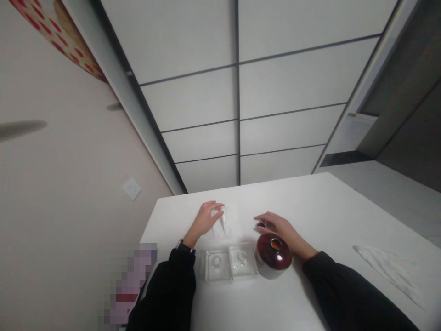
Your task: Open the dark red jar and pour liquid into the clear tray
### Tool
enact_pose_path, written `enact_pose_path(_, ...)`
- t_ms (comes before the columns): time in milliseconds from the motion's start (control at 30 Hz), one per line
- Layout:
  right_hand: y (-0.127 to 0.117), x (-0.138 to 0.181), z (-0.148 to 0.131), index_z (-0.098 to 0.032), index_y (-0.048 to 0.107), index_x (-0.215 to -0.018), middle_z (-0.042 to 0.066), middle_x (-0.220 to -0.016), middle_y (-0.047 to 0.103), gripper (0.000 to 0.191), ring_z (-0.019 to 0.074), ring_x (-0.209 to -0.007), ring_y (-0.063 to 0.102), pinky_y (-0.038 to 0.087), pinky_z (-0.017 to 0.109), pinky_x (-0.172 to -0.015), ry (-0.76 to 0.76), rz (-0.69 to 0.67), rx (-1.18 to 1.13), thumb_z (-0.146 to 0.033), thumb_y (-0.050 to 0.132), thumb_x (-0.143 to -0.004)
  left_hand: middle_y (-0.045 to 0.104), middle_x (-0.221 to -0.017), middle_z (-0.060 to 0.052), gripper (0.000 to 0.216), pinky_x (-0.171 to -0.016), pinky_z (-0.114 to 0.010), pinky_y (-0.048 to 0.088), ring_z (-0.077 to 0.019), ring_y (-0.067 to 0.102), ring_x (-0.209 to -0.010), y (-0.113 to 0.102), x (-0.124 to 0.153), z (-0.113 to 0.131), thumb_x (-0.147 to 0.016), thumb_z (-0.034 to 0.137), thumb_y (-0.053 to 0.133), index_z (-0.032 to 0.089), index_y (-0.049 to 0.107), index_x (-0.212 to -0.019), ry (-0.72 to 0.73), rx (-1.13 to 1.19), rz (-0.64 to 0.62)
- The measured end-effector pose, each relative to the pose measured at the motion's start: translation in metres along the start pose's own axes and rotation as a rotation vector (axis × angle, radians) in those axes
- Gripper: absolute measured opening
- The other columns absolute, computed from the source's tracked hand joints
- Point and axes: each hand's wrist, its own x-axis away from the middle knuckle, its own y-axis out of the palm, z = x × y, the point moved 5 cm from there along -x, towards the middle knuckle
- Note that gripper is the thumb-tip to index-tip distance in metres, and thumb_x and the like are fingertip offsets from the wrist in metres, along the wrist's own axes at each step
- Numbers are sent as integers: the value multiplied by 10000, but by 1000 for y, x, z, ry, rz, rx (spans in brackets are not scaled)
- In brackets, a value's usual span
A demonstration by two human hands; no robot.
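My left hand rests on the white table, its fingers curled on a small white or clear packet. My right hand lies to the right of it, fingertips closed around a small dark object. A dark red round jar with an open top stands just in front of my right hand. Two clear plastic trays lie side by side between my forearms. Both sleeves are black.
A crumpled white tissue lies at the table's right side. A beige wall with a white socket is on the left. White panelled cabinet doors rise behind the table. A blurred patch sits at the lower left.
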Motion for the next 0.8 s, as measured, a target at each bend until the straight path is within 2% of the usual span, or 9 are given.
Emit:
enact_pose_path(167,-2,1,-4,-247,789,-1127,72,-1005,753,269,270,-915,711,551,421,-875,3,11,-22,-444,717,-959,672,-1409,-112,331,-1062,-543,581,-298,679,-1247,-10,3,2,-1047,381,720,200,683,-1321,16,-5,93)
enact_pose_path(267,-4,1,-8,-245,792,-1114,67,-981,756,258,257,-885,704,548,405,-846,2,20,-47,-435,731,-951,661,-1427,-116,362,-1072,-557,573,-309,669,-1267,-29,24,-1,-1046,384,720,198,667,-1352,-29,32,231)
enact_pose_path(333,-7,2,-11,-228,772,-1011,61,-923,744,226,248,-846,688,538,391,-805,4,41,-73,-440,709,-964,669,-1398,-114,371,-1037,-541,593,-302,686,-1228,-40,46,-8,-1053,391,709,188,655,-1357,-90,69,333)
enact_pose_path(467,-12,1,-13,-236,589,-748,34,-807,654,343,232,-808,621,501,382,-778,-1,127,-113,-468,675,-985,698,-1323,-103,347,-945,-477,634,-262,724,-1105,-43,82,-26,-1059,398,703,184,665,-1329,-210,140,382)
enact_pose_path(600,-13,5,-4,-253,376,-591,-30,-623,450,583,186,-679,504,456,344,-679,-18,185,-133,-536,692,-991,702,-1313,-91,353,-926,-464,645,-274,729,-1097,-31,89,-36,-1051,407,713,180,674,-1318,-293,217,359)
enact_pose_path(667,-13,8,7,-226,470,-641,-44,-645,481,527,149,-643,508,479,309,-653,-1,215,-140,-513,664,-1038,702,-1314,-86,366,-927,-468,645,-287,728,-1106,-28,87,-38,-1046,416,718,175,676,-1318,-325,253,359)
enact_pose_path(733,-12,13,21,-179,644,-853,-28,-782,621,361,128,-671,594,539,285,-657,35,238,-147,-470,656,-1067,697,-1327,-88,373,-936,-475,643,-292,725,-1119,-27,86,-40,-1045,416,719,176,673,-1326,-348,284,365)
enact_pose_path(800,-10,16,33,-159,702,-1085,9,-978,713,289,150,-773,688,603,300,-696,75,248,-153,-446,676,-1066,693,-1337,-90,374,-944,-480,640,-295,722,-1129,-27,85,-41,-1046,415,718,177,671,-1331,-361,312,368)
